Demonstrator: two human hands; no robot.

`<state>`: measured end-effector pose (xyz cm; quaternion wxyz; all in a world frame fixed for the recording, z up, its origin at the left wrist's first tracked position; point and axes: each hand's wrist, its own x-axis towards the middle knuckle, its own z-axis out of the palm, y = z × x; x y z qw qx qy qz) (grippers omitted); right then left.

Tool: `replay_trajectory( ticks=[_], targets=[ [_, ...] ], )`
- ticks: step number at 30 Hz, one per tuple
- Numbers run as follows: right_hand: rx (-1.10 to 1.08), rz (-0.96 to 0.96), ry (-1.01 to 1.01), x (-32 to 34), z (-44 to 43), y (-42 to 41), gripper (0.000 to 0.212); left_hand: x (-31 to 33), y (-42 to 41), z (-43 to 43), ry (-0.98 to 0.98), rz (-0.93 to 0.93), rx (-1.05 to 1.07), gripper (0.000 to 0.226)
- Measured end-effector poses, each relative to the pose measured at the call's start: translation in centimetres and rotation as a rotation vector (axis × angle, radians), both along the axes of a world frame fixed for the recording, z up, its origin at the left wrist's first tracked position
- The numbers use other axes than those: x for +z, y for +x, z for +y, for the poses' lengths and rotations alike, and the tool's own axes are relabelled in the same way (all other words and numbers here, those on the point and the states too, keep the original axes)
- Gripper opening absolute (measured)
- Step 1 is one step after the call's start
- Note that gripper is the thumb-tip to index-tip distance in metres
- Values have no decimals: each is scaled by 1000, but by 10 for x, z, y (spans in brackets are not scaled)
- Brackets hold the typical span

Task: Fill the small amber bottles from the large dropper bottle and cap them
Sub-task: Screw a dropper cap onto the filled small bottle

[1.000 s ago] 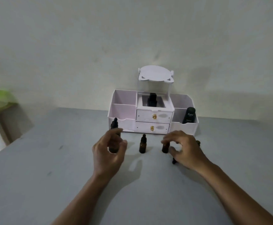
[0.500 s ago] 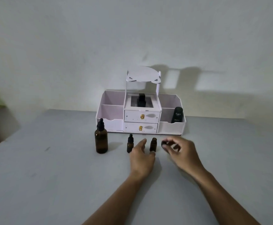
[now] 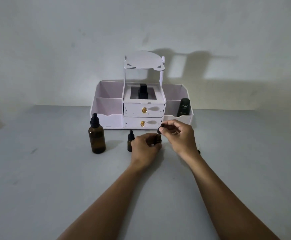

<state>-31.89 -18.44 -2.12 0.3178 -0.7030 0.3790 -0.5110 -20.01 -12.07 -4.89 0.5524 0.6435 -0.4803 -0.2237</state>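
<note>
Fingers (image 3: 166,131) of right hand (image 3: 181,137) clamped on cap (image 3: 161,126).
Left hand (image 3: 143,148) grips small bottle (image 3: 158,139) just beneath, steadying it for capping.

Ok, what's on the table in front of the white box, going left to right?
First the large dropper bottle, small capped bottle, left hand gripping an uncapped small bottle, right hand pinching a black cap.
</note>
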Motion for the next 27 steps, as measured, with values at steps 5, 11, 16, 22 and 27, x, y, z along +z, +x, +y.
replay_trajectory(
  ticks=[5,11,16,22,27],
  targets=[
    [-37,111,-34,-13,1,4,12,-3,0,1,-25,-39,-21,32],
    [20,92,-32,-14,5,2,30,-3,6,-1,5,-3,-41,33],
    [-45,39,-65,-17,5,8,33,-4,7,-2,-4,2,-40,27],
    [-100,40,-105,-18,5,10,17,-5,5,-1,-25,7,-55,32],
    [-60,4,-78,-18,5,10,23,-4,5,1,-26,7,-48,31]
  ],
)
